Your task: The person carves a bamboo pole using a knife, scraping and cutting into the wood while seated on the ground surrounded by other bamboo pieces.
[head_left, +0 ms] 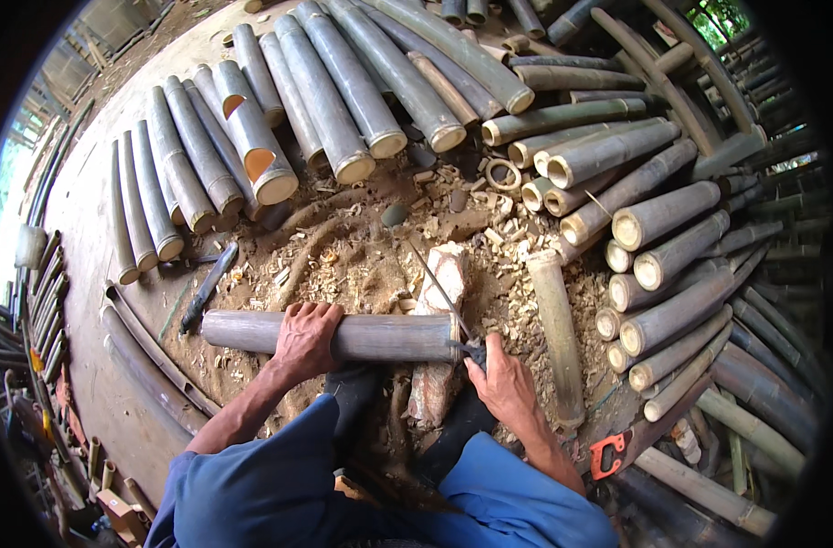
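A thick grey-brown bamboo tube (389,338) lies crosswise in front of me, its right end resting over a pale, rough wooden block (435,384). My left hand (309,338) is wrapped over the tube's middle and grips it. To the right of the tube's cut end, my right hand (508,384) is closed round the dark handle of a long, narrow-bladed knife (441,290). Its blade slants up and left past the rim of that end; whether the edge touches the bamboo I cannot tell.
Wood chips (521,274) cover the ground around the block. Rows of cut bamboo tubes (321,100) lie beyond, and more are stacked at right (672,247). A dark sheathed-looking tool (208,288) lies at left. A saw with an orange handle (608,455) lies at lower right, near a loose bamboo piece (555,338).
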A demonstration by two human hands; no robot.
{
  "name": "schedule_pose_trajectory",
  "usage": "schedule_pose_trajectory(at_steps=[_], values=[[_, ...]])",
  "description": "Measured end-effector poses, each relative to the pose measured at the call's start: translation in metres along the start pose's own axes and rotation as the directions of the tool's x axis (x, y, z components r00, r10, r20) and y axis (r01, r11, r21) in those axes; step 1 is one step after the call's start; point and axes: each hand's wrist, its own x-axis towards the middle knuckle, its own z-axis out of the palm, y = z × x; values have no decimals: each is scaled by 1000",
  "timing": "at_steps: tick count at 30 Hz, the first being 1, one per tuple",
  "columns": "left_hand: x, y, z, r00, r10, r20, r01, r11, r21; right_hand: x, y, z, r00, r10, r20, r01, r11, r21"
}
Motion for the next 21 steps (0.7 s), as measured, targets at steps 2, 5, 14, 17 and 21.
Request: schedule_pose_trajectory(at_steps=[2, 5, 14, 17, 21], values=[[4, 3, 0, 1000, 20, -4, -20, 1000, 0, -10, -20, -19, 999, 10, -32, -8, 999, 52], [-5, -1, 2, 1000, -3, -6, 3, 1000, 7, -13, -42, -32, 954, -163, -253, 212, 961, 180], [-3, -1, 3, 1000, 10, -28, -9, 1000, 10, -3, -10, -13, 999, -39, -9, 39, 999, 17], [-10, 1, 8, 997, 9, -78, -6, 1000, 30, -11, -36, -31, 960, -166, -227, 209, 961, 181], [-6, 8, 7, 992, 40, -119, -38, 999, 22, -9, 6, 8, 995, 9, -99, 4, 992, 122]])
